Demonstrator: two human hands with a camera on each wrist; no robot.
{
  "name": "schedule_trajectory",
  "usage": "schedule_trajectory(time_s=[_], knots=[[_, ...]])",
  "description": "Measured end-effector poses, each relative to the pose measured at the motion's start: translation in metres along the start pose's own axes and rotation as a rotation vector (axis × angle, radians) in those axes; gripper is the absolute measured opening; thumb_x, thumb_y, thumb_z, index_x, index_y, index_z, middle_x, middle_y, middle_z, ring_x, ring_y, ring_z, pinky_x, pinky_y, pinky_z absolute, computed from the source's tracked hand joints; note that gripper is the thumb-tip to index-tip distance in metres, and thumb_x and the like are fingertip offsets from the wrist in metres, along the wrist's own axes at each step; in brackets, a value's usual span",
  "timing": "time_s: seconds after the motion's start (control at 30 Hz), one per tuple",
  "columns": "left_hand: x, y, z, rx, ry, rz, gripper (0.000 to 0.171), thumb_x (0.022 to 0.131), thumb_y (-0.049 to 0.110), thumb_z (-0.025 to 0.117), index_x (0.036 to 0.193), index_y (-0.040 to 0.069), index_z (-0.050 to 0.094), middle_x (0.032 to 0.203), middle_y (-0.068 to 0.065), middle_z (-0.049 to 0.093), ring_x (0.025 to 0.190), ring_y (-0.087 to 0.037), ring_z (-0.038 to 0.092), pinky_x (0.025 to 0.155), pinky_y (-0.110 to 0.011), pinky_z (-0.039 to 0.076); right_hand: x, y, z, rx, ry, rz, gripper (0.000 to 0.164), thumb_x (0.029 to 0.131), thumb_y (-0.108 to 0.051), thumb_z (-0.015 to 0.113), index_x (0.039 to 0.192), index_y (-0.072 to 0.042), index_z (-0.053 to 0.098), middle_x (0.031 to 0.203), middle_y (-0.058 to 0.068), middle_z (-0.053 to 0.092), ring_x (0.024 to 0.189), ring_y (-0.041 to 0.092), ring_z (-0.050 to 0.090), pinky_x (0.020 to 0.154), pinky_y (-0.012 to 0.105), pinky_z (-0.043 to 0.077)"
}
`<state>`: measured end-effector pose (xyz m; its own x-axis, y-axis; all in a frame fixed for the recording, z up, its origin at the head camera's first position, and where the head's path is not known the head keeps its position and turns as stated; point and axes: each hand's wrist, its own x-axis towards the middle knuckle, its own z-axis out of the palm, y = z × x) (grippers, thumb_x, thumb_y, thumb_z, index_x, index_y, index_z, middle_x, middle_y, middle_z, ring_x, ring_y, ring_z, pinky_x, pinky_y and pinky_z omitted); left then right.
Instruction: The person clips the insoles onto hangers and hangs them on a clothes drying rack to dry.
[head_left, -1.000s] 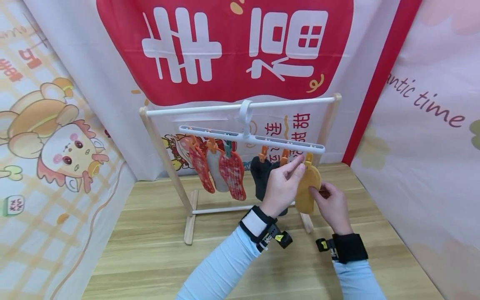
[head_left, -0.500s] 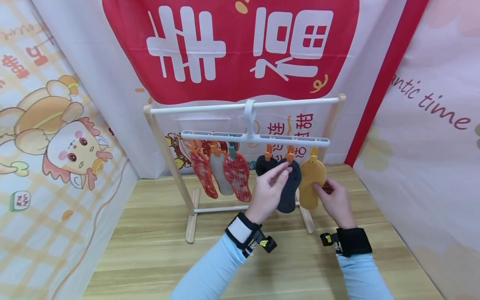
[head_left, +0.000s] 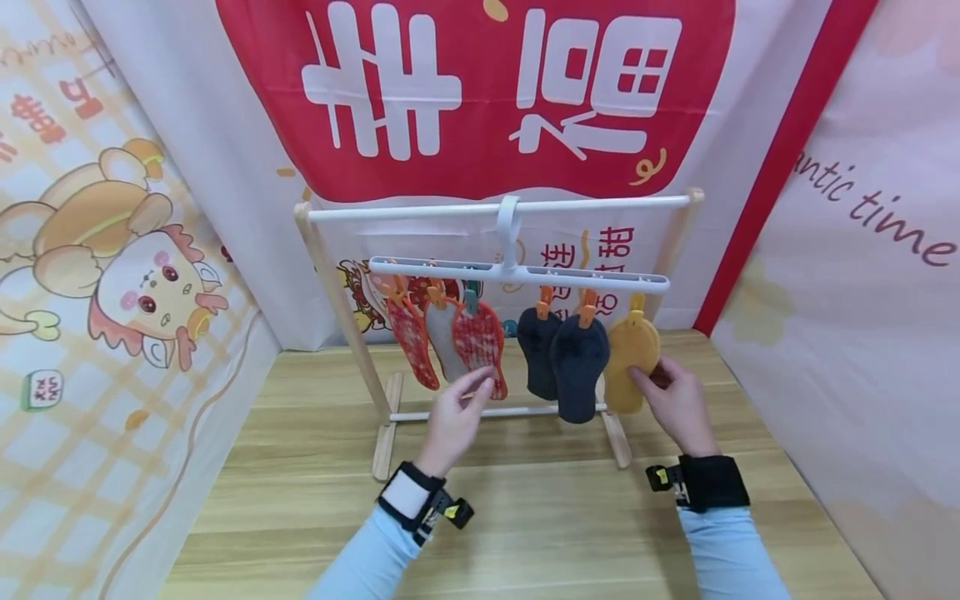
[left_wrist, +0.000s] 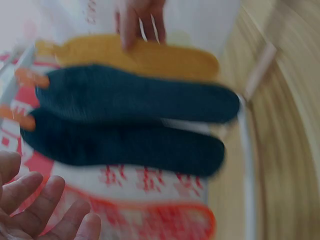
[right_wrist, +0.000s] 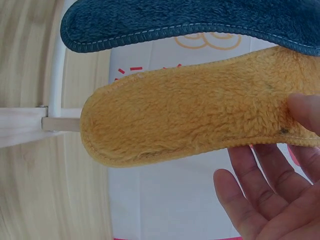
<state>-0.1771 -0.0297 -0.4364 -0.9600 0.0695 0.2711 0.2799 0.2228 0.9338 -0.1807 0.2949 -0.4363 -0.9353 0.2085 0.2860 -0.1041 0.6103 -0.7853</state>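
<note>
My right hand (head_left: pixel 681 410) pinches the side of a fuzzy yellow insole (head_left: pixel 632 346), thumb on its face and fingers behind it. A yellow clip (head_left: pixel 637 305) holds that insole's top at the right end of a white hanger (head_left: pixel 450 270). Beside it two dark blue insoles (head_left: pixel 580 371) hang from orange clips (head_left: pixel 588 304). My left hand (head_left: pixel 452 423) holds nothing; its fingers overlap the lower end of a red-and-white insole (head_left: pixel 478 333) in the head view. In the left wrist view its fingers (left_wrist: pixel 50 202) are spread. A grey insole (head_left: pixel 442 333) and another red one (head_left: pixel 408 337) hang further left.
The hanger hooks over the white top rail (head_left: pixel 405 213) of a rack with wooden posts (head_left: pixel 337 308). Its feet (head_left: pixel 386 442) stand on a wood-grain table (head_left: pixel 540 508). Printed cloth walls (head_left: pixel 847 333) close in the back and both sides.
My left hand has moved from the yellow insole's clip, past the dark blue insoles, leftward and down to the red one. My right hand keeps its pinch. The hanger has swung slightly.
</note>
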Motion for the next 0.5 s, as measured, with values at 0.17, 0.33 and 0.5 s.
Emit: schedule_trajectory(time_s=[0.17, 0.33, 0.5], knots=[[-0.015, -0.030, -0.038, 0.101, 0.056, -0.022, 0.045, 0.093, 0.035, 0.060, 0.126, 0.005, 0.067, 0.119, -0.011, 0.071, 0.106, -0.028, 0.069, 0.085, -0.020, 0.054, 0.001, 0.001, -0.006, -0.015, -0.012, 0.024, 0.050, 0.090, -0.042, 0.061, 0.116, 0.001, 0.067, 0.102, 0.020, 0.071, 0.072, -0.015, 0.052, 0.066, 0.010, 0.048], [-0.027, -0.060, -0.071, 0.168, 0.112, -0.086, 0.044, 0.093, 0.033, 0.061, 0.123, 0.002, 0.068, 0.118, -0.012, 0.071, 0.105, -0.031, 0.069, 0.084, -0.019, 0.053, 0.000, 0.006, -0.013, -0.010, -0.018, 0.039, 0.051, 0.091, -0.043, 0.060, 0.120, -0.002, 0.065, 0.108, 0.018, 0.070, 0.076, -0.014, 0.052, 0.068, 0.009, 0.048], [-0.037, -0.078, -0.099, 0.231, 0.143, -0.166, 0.046, 0.094, 0.036, 0.059, 0.126, 0.004, 0.066, 0.120, -0.014, 0.070, 0.109, -0.030, 0.067, 0.087, -0.019, 0.051, -0.006, 0.014, -0.021, -0.047, -0.022, 0.025, 0.050, 0.092, -0.041, 0.059, 0.124, -0.004, 0.064, 0.110, 0.017, 0.069, 0.078, -0.017, 0.051, 0.069, 0.007, 0.046]])
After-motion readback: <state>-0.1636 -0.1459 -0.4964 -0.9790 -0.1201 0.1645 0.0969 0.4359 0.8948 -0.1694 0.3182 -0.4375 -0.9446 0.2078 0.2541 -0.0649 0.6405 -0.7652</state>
